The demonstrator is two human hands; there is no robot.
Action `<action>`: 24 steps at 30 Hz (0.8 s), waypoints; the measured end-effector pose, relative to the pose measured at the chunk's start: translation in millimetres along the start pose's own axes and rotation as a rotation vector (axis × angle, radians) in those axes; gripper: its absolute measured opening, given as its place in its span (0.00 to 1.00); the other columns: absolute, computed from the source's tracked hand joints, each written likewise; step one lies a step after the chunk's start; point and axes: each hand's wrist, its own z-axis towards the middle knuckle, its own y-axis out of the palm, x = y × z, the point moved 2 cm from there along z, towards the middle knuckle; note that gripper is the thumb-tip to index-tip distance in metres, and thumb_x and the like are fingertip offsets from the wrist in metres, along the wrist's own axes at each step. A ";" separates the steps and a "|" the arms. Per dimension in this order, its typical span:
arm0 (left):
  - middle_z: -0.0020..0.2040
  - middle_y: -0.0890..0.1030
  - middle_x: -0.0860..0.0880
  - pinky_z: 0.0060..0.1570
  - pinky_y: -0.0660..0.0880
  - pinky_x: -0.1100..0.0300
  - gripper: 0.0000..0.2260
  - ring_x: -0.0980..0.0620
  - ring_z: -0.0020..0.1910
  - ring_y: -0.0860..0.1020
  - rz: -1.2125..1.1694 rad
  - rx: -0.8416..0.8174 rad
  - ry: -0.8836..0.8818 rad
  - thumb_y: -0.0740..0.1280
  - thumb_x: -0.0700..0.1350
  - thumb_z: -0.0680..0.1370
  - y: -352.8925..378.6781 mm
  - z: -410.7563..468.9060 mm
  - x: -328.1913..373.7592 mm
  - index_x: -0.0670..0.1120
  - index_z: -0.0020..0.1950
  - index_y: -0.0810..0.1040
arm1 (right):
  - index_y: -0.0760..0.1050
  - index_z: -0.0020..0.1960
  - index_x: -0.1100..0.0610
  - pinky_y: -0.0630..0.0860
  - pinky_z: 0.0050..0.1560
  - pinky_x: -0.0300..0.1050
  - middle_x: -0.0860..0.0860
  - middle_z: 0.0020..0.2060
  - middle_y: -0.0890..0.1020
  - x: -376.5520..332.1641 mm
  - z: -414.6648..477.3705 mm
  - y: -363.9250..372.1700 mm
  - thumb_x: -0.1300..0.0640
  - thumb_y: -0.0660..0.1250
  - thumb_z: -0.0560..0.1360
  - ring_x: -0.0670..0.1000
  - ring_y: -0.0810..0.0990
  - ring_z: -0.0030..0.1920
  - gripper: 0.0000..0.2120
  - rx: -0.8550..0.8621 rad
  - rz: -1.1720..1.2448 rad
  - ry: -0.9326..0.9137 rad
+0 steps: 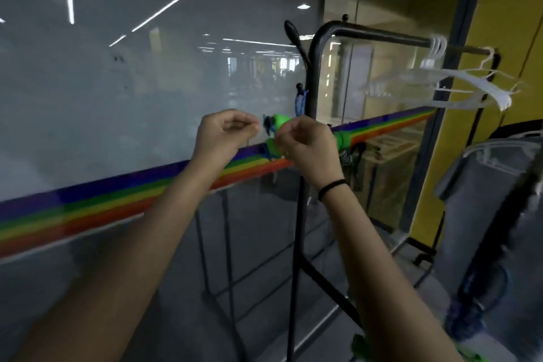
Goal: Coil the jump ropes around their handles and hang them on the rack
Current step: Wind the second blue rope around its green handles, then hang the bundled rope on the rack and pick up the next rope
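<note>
Gripping one green jump rope point(281, 121): right hand point(305, 147); left hand point(224, 134) curled, hold unclear | one black rack point(315, 48)

Both forearms are raised and reach forward, hands close together. The left hand point(226, 134) pinches thumb against forefinger. The right hand point(305, 147) curls round a green handle point(281, 121).

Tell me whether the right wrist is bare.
No, a black band circles the wrist of the right hand, which grips the green jump rope.
</note>
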 end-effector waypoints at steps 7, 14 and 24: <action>0.27 0.82 0.58 0.31 0.74 0.73 0.08 0.62 0.26 0.77 0.067 0.252 -0.262 0.69 0.35 0.73 -45.8 -215.4 37.8 0.47 0.37 0.80 | 0.72 0.38 0.58 0.72 0.28 0.31 0.57 0.30 0.78 -24.9 -147.1 -26.3 0.72 0.61 0.73 0.41 0.77 0.25 0.11 -0.530 0.381 0.093; 0.24 0.80 0.57 0.29 0.72 0.74 0.13 0.63 0.24 0.75 0.146 0.569 -0.565 0.68 0.34 0.73 -75.4 -453.0 115.5 0.50 0.34 0.81 | 0.74 0.40 0.58 0.72 0.26 0.32 0.47 0.25 0.80 -87.2 -315.2 -37.2 0.66 0.62 0.75 0.42 0.77 0.25 0.08 -0.943 0.460 0.185; 0.22 0.78 0.56 0.25 0.70 0.71 0.12 0.62 0.21 0.72 0.274 0.808 -0.602 0.66 0.30 0.73 -141.5 -671.9 258.3 0.45 0.34 0.78 | 0.74 0.37 0.54 0.74 0.29 0.35 0.52 0.29 0.81 -228.8 -519.5 -46.2 0.62 0.65 0.74 0.45 0.78 0.26 0.08 -1.265 0.486 0.141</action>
